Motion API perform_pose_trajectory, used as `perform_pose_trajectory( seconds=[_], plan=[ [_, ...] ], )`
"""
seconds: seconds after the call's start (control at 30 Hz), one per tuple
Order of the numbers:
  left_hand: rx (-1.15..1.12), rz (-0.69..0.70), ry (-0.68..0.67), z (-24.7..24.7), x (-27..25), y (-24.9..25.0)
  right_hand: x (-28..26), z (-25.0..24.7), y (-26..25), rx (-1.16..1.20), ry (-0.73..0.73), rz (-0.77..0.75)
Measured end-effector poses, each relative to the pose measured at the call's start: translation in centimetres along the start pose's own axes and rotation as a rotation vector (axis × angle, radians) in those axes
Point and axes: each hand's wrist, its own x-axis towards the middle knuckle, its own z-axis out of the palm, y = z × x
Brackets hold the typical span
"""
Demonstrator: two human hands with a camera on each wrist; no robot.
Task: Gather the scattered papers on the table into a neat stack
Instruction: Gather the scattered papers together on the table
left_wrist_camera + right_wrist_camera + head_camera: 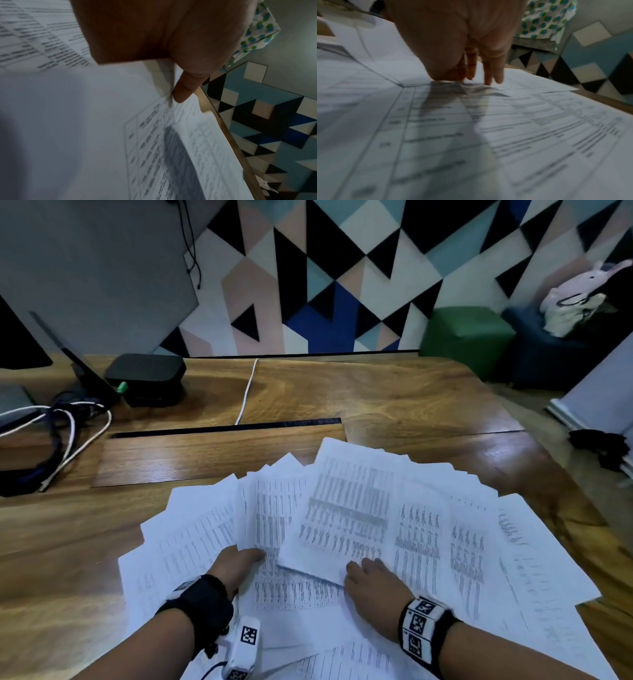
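Several printed white papers (349,508) lie fanned and overlapping on the wooden table (394,398), close to me. My left hand (239,563) is at the left of the fan, its fingers slipped in among the sheets. In the left wrist view the thumb (182,90) pinches paper edges (159,75) against the hidden fingers. My right hand (370,580) rests at the lower corner of the top sheet. Its straight fingertips (488,79) press down on the papers (522,128), holding nothing.
A black box (145,378) and tangled cables (68,426) sit at the back left. A white cable (246,392) runs into a long slot (226,428) in the table. Beyond the far edge stands a green stool (466,333). The table's right edge is near the outermost sheets.
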Motion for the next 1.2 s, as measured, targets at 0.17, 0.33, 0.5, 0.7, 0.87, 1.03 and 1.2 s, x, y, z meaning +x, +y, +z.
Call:
perform_pose_trajectory(
  seconds=[0.17, 0.33, 0.5, 0.7, 0.87, 1.03, 1.2],
  plan=[
    [-0.034, -0.011, -0.025, 0.4, 0.4, 1.5, -3.3, -0.6, 1.0, -0.005, 0.03, -0.413],
    [0.112, 0.085, -0.019, 1.6, -0.6, 0.8, -3.9, -1.4, -0.1, 0.272, 0.079, -0.317],
    [0.052, 0.091, 0.038, 0.1, -0.5, 0.4, -4.1, -2.8, 5.6, 0.708, 0.105, 0.994],
    [0.036, 0.073, 0.119, -1.8, -0.4, -1.0, -3.4, -0.6, 8.6, 0.852, -0.209, 1.418],
    [0.038, 0.055, 0.162, -2.5, 0.7, -2.1, -2.5, -0.8, 10.1, 1.056, -0.198, 1.24],
    [0.042, 0.041, 0.125, -2.8, 0.1, -1.8, -3.0, -2.0, 11.1, 1.233, -0.297, 1.063],
    [0.073, 0.089, 0.146, -2.6, -0.7, -1.8, -2.6, -0.7, 8.8, 1.623, -0.202, 1.086]
  ],
)
